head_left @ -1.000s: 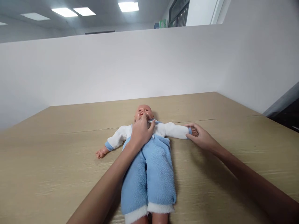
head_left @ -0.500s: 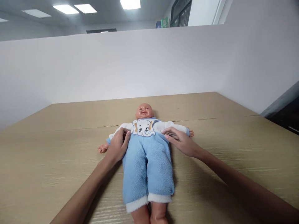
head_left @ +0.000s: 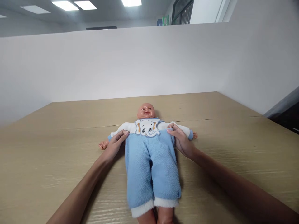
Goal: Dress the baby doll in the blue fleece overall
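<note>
A baby doll [head_left: 146, 111] lies on its back on the wooden table, head away from me and arms spread. It wears a white top with an elephant design [head_left: 147, 128] and blue fleecy trousers [head_left: 140, 165] with white cuffs. My left hand [head_left: 116, 143] pinches the trousers' waist at its left corner, thumb and fingers together. At the right corner, my right hand [head_left: 181, 139] pinches the waist in the same way. The waist edge looks drawn out straight between both hands. The doll's feet are cut off by the lower picture edge.
The wooden table [head_left: 58, 140] has a thin seam running across it behind the doll. A white partition [head_left: 116, 65] rises along its far edge and continues on the right. A dark object [head_left: 287, 109] stands beyond the right table edge.
Both hands have closed on the trousers' waist, and its corners are pulled outward and slightly up. The doll appears slightly further right in the view.
</note>
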Available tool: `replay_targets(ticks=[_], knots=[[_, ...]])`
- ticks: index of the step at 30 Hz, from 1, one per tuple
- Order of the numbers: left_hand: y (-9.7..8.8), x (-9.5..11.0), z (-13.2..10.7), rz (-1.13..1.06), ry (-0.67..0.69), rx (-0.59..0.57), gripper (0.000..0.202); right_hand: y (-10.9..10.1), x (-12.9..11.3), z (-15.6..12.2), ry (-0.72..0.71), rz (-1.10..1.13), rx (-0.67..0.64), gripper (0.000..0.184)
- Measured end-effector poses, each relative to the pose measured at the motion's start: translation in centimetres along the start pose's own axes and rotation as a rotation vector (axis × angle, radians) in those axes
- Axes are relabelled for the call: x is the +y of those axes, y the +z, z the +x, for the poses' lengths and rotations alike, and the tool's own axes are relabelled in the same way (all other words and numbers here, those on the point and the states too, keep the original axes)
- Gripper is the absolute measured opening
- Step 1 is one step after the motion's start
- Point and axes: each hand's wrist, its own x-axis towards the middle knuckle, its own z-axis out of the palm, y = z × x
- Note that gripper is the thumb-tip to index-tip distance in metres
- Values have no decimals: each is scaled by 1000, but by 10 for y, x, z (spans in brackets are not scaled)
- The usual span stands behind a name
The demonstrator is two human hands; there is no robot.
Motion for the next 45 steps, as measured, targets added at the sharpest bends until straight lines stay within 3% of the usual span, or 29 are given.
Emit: replay_targets(ticks=[4, 9, 11, 13, 16, 21, 24, 26, 31, 33, 35, 38, 40, 43, 45], knots=[[5, -4, 2, 61, 26, 42, 41, -9, 6, -2, -97, -317, 50, 38], [14, -6, 0, 352, 162, 119, 30, -40, -7, -23, -455, -1128, 91, 32], [18, -2, 0, 444, 216, 209, 23, -59, -15, -28, -494, -1341, 74, 36], [23, 9, 4, 496, 259, 313, 20, -79, -19, -30, -473, -1414, 57, 48], [42, 37, 17, 566, 394, 345, 16, -100, -20, -26, -420, -1422, 4, 62], [103, 77, 54, 829, 614, -62, 20, -102, -23, -21, -464, -1439, 37, 55], [135, 78, 80, 975, 635, -234, 42, -91, -31, -25, -500, -1318, 109, 52], [147, 71, 94, 1033, 615, -304, 56, -84, -36, -29, -438, -1135, 154, 56], [146, 60, 105, 985, 568, -300, 51, -86, -31, -29, -176, -593, 62, 84], [142, 58, 102, 900, 557, -243, 48, -93, -21, -26, -147, -523, 34, 101], [138, 57, 100, 806, 566, -185, 43, -96, -10, -25, -138, -607, 62, 106], [131, 56, 98, 645, 587, -142, 35, -87, -1, -30, -163, -861, 97, 80], [125, 55, 98, 519, 577, -127, 35, -73, 1, -33, -217, -963, 33, 60], [114, 54, 96, 299, 541, -109, 40, -50, -1, -34, -246, -918, -110, 46], [108, 52, 95, 159, 515, -81, 41, -35, -2, -32, -183, -800, -167, 43]])
